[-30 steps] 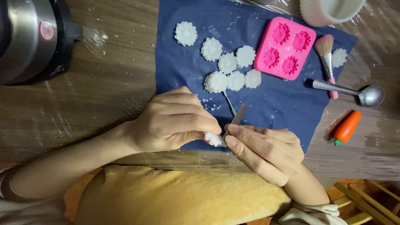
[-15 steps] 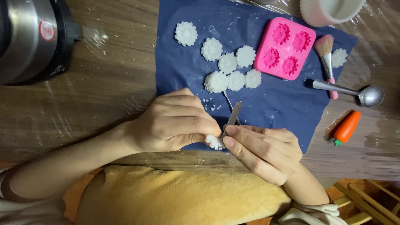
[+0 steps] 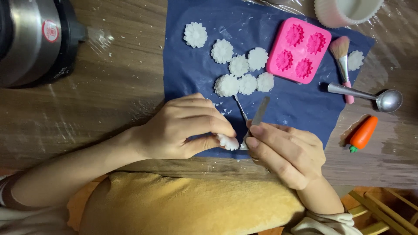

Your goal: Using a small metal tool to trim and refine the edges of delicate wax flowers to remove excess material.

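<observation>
Left hand [image 3: 183,128] is pinching a small white flower-shaped piece [image 3: 228,142] between thumb and fingertips, closed tight on it, at the near edge of the dark blue mat [image 3: 196,74]. Right hand [image 3: 287,152] is gripping a thin metal tool [image 3: 257,119], fingers clamped, its lower end touching the piece.

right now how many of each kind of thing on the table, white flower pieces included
White flower pieces lying on the blue mat: 8, e.g.
White piece in the left hand: 1
Pink mould: 1
Brush: 1
Spoon: 1
Carrot-shaped item: 1
Metal tool in the right hand: 1
Total: 14
</observation>
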